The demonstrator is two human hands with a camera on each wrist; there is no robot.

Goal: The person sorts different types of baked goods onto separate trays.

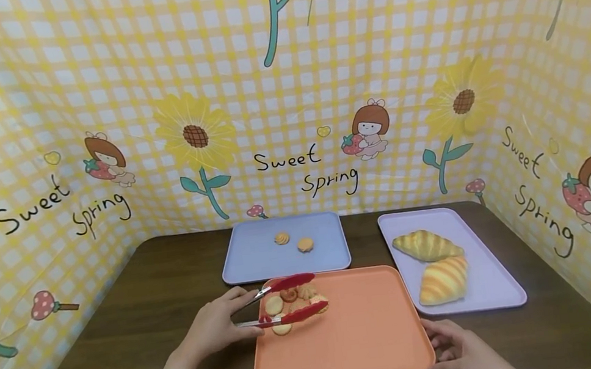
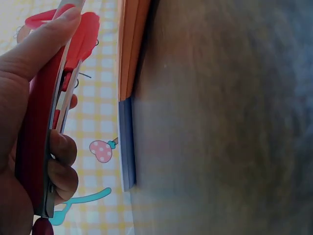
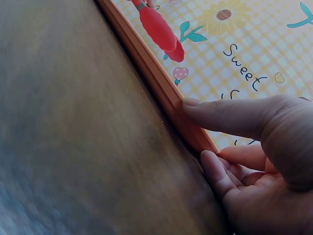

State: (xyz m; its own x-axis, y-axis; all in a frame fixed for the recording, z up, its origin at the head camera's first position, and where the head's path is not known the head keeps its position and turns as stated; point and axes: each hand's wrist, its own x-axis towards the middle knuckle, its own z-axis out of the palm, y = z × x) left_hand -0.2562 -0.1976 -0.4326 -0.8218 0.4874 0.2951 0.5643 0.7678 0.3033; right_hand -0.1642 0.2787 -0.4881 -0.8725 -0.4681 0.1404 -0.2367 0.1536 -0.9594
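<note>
a person's left hand (image 1: 214, 326) grips red-tipped tongs (image 1: 304, 313), arms spread, above small cookies (image 1: 274, 305) bunched toward the far left corner of an orange tray (image 1: 366, 333), while the right hand (image 1: 462, 353) grasps that tray at its near right corner, thumb against the rim. whether a tong tip touches any cookie cannot be told from here. the tray lies on a dark desk (image 1: 169, 280), just in front of a blue tray (image 1: 249, 261) bearing two cookies (image 1: 305, 245) and beside a lilac tray (image 1: 486, 278) with two bread pieces (image 1: 444, 281). good work here likely calls for lining both tips up around one cookie, away from its neighbours, and closing gently at mid-thickness, since a hard squeeze could flick a small round piece loose. a firm right hand should keep the tray from sliding.
</note>
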